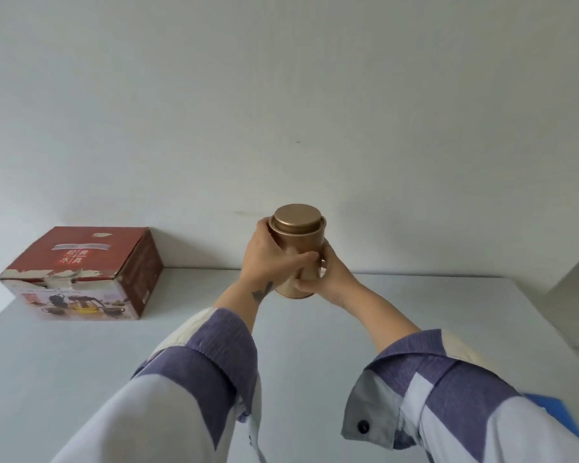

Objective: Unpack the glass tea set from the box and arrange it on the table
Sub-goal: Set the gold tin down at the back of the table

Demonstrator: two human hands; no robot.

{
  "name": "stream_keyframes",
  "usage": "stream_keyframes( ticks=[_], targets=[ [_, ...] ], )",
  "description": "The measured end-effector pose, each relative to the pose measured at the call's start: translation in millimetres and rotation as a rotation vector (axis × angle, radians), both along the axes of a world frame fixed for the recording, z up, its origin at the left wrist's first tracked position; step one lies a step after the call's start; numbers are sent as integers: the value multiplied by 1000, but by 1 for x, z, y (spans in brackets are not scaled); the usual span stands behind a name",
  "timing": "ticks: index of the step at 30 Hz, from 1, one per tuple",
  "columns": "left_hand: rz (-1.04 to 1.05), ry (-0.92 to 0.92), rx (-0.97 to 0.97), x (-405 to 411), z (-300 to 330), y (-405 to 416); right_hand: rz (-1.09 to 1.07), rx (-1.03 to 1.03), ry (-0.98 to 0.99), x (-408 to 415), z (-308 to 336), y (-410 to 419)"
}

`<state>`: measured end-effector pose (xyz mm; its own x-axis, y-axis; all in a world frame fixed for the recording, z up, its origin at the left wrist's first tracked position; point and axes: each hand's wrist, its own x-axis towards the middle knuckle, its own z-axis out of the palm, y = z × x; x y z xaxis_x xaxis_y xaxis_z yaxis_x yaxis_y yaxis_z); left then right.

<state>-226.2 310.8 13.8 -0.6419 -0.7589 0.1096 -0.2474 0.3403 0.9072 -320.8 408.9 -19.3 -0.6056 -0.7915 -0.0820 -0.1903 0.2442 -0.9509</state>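
A gold metal canister (pixel 298 235) with a round lid stands upright at the far middle of the white table (pixel 81 379), close to the wall. My left hand (pixel 264 259) wraps its left side, fingers reaching across the front. My right hand (pixel 328 275) grips its lower right side. The red tea-set box (pixel 81 275) sits closed at the far left of the table, with torn edges along its top front and pictures of a tea set on its front face.
A plain white wall (pixel 281 95) rises directly behind the table. The table's right edge (pixel 555 329) drops to a floor area. A blue object (pixel 549 412) shows at the lower right behind my sleeve.
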Motion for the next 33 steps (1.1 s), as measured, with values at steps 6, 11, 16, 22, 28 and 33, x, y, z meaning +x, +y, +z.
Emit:
stream_keyframes(
  ticks=[6, 11, 16, 22, 28, 33],
  targets=[
    [8, -86, -101, -74, -25, 63, -372, 151, 172, -43, -50, 32],
    [-144, -199, -166, -114, -49, 74, -357, -7, 16, -88, -67, 70],
    [-319, -134, 27, -141, -82, 67, -288, 125, -69, -139, -76, 95],
    [-202, -18, 44, -182, -112, 86, -319, 156, -95, -177, -96, 98],
    [-126, -21, 35, -193, -132, 91, -338, 117, -136, -185, -115, 91],
    [-85, -36, 2, -201, -138, 93, -409, 3, -256, -193, -120, 82]
  ],
)
